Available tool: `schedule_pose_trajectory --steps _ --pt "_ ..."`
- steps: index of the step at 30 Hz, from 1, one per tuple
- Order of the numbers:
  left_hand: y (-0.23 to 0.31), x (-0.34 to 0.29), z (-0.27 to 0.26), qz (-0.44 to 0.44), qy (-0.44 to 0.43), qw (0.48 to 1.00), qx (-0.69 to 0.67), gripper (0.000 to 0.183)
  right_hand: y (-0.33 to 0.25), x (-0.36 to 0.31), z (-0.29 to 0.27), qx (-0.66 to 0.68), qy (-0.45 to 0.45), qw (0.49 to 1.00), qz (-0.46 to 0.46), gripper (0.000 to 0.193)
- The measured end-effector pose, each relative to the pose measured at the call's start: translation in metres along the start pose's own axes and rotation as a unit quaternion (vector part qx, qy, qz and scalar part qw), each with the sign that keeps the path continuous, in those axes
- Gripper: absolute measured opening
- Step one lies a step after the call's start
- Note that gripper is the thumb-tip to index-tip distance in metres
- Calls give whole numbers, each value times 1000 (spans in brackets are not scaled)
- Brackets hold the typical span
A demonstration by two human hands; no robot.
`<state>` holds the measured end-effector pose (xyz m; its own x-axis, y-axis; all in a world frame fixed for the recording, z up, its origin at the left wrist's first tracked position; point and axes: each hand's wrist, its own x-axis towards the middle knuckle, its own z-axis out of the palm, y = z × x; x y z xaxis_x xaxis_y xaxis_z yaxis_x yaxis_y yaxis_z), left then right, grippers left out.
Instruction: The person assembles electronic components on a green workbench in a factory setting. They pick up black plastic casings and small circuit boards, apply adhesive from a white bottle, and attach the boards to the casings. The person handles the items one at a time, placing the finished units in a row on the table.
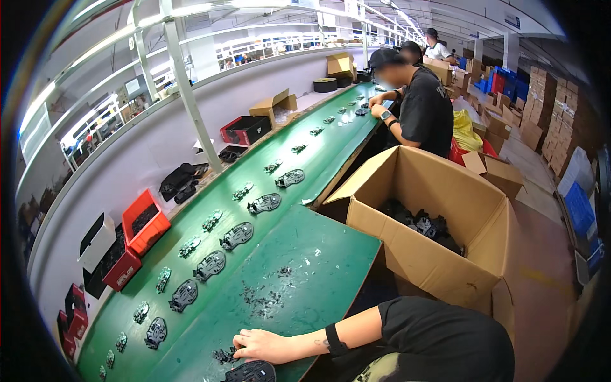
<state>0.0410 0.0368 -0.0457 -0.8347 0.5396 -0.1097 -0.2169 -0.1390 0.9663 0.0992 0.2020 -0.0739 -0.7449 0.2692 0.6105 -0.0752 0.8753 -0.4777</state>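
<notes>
Well, lettered box (122, 272) beyond right hand (262, 346)

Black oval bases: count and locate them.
7 clear: six black bases in a line along the green belt, one cut-off base by the right hand; more may hide farther off.

A dark, rounded shell (251, 372) shows only in part, one curved end in full view and the rest cut off, so its whole outline cannot be told. Just beyond the shell and to its left, small black parts (223, 355) lie in a loose, jumbled cluster, jagged in outline, the single pieces too small to tell apart.
</notes>
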Motion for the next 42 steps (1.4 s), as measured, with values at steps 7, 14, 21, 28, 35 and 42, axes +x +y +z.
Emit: schedule_pose_trajectory --steps 7,14,21,28,35,42 --pt "-29 10 -30 155 -52 971 172 47 6 -2 -1 46 -7 998 33 13" --pt "-14 0 -19 143 -18 968 204 47 11 -13 -23 62 -18 994 84 12" --pt "-4 -4 -9 116 8 975 191 52 8 -28 -35 36 16 996 78 10" --pt "-12 -2 -23 151 -19 967 205 52 -4 -35 -54 -19 -34 993 112 8" --pt "14 -11 -15 56 -9 987 149 49 -16 -30 -66 43 11 988 146 16" --pt "5 -12 -9 7 -55 998 39 38 -44 -19 -80 299 8 917 264 13"
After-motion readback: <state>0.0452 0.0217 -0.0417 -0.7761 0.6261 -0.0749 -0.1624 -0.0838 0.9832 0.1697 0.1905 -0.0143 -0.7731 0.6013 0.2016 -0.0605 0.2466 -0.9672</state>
